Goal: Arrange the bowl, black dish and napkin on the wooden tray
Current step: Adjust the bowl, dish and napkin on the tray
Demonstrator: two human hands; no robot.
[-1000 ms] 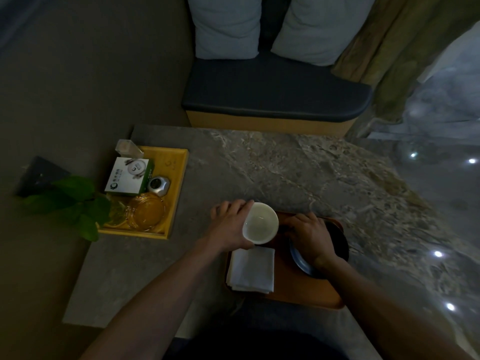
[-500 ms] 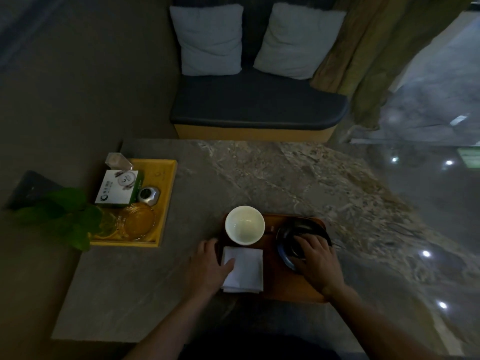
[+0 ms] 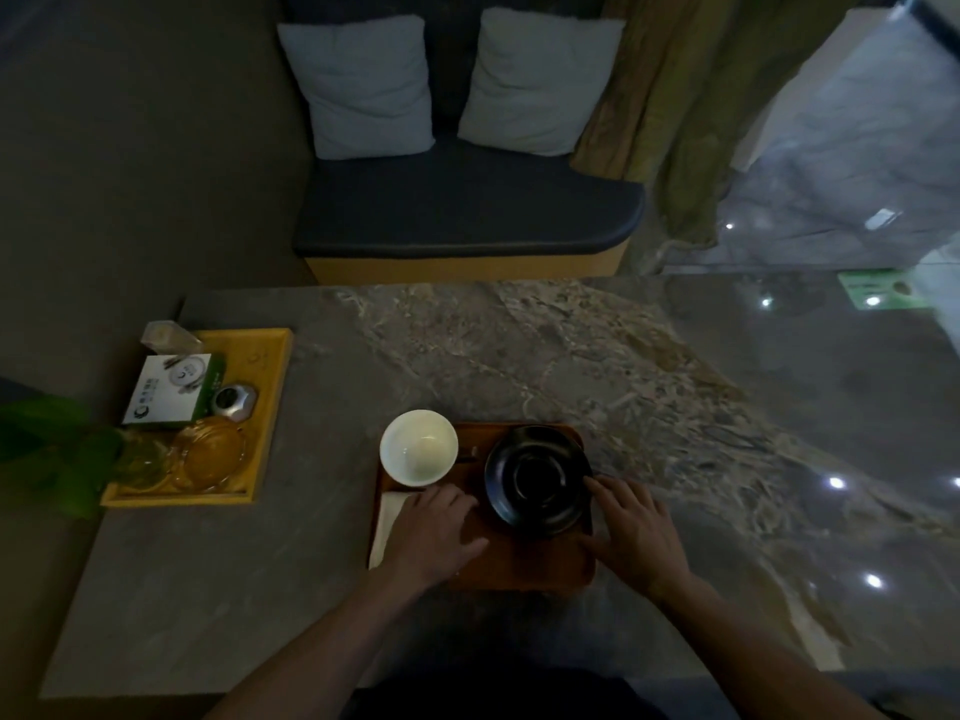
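At the far left, a yellow rectangular tray (image 3: 270,402) is sitting on the grey marbled stone bench (image 3: 467,356), carrying a white and green box (image 3: 169,389), a small silver lidded pot (image 3: 235,402) and amber glass dishes (image 3: 213,454) whose exact shapes are getting lost in the dim light; green leaves (image 3: 57,454) are overlapping its near corner.

Further right, the round white ceramic bowl (image 3: 418,454) is standing upright on the far left corner of the brown wooden tray (image 3: 530,569), just beyond the left hand (image 3: 434,527). That hand is lying palm down, fingers loosely spread, covering most of the folded white napkin (image 3: 387,527), so only a strip along the napkin's left edge is showing.

The round black dish (image 3: 537,478) is resting on the right half of the wooden tray, between the two hands. The right hand (image 3: 631,532) is lying open with fingers spread at the tray's right edge, its fingertips (image 3: 592,483) reaching the dish's right rim; whether they are touching it is hard to tell. The dish's dark inside is hard to make out.
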